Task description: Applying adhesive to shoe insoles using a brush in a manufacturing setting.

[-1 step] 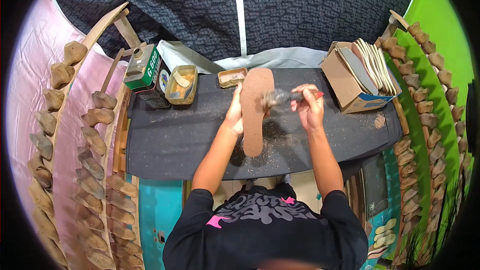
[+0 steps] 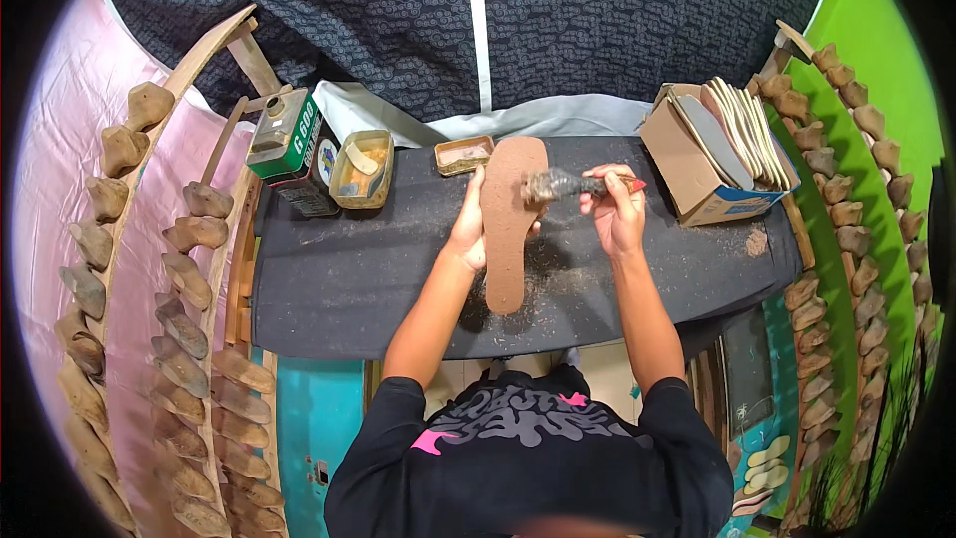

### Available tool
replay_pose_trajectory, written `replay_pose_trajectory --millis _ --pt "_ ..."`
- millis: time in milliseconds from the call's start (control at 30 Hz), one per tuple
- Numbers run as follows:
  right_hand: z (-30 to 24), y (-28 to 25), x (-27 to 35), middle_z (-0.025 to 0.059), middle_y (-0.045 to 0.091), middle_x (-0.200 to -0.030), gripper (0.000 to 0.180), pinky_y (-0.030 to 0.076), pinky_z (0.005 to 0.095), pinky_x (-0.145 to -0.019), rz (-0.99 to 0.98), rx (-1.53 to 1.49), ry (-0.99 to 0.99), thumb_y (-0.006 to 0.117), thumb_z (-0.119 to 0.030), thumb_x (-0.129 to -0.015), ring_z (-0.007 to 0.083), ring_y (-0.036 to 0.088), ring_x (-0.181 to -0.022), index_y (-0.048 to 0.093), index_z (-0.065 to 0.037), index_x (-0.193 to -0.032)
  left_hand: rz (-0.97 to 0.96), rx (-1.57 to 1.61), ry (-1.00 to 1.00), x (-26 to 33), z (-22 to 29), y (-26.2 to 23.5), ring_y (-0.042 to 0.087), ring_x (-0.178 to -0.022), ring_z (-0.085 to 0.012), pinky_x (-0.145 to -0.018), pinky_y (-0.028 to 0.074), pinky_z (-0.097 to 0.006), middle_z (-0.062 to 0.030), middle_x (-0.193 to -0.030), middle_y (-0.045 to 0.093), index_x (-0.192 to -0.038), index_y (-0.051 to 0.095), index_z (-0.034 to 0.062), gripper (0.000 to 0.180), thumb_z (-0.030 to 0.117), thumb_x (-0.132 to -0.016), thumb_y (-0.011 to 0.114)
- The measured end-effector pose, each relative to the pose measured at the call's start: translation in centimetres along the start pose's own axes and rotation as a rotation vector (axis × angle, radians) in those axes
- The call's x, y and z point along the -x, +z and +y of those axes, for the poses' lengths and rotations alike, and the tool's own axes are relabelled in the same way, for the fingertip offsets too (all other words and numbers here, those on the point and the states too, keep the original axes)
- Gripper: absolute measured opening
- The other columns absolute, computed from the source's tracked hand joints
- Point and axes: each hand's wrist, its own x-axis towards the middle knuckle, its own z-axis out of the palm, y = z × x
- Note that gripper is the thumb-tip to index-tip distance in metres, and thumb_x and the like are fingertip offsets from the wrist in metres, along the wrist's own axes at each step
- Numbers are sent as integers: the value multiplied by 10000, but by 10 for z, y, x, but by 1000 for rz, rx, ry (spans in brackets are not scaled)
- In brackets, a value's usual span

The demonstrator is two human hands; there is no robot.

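A long brown shoe sole [image 2: 513, 224] is held up over the table, its narrower end toward me. Around its left edge my left hand [image 2: 470, 224] is closed, with fingertips showing at the right edge. My right hand [image 2: 619, 211] grips a brush [image 2: 573, 184] by its dark, red-tipped handle. The brush's pale, worn bristle end lies over the wider part of the sole, near its right edge; whether it touches cannot be made out. Crumbs and dust are scattered on the black cloth-covered table [image 2: 398, 289] below.
At the back left stand a green and black metal can [image 2: 289, 154] and a yellowish tub [image 2: 360, 171] with a scraper-like piece. Behind the sole is a small tray [image 2: 463, 154]. A cardboard box [image 2: 687, 154] of insoles stands back right. Racks of wooden shoe lasts [image 2: 184, 279] flank both sides.
The brush has tilted slightly, its bristle end a little higher against the sole, and it looks less blurred. My left hand and the sole have hardly moved.
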Motion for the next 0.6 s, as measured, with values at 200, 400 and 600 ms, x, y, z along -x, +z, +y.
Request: replay_pose_trajectory --millis 200,400,600 --pt "19 0 21 182 602 -855 127 535 314 -495 -308 125 261 513 -78 -893 218 619 -593 554 37 -854 1 15 -7 2 8 -4 637 -840 -235 -715 555 -362 -149 -1056 606 -1242 483 50 708 629 -920 232" --pt "16 -4 17 191 598 -840 135 513 303 -435 -313 17 243 534 -102 -880 207 595 -539 553 19 -821 48 -29 45 5 18 -17 614 -869 -267 -706 535 -378 -180 -1087 579 -1289 444 57 744 657 -901 235" --pt "22 0 -17 172 624 -924 134 528 318 -570 25 22 -16 510 -119 -926 211 622 -684 554 7 -914 39 9 54 5 13 -10 603 -839 -263 -692 532 -373 -169 -1069 578 -1303 425 66 724 646 -907 249"
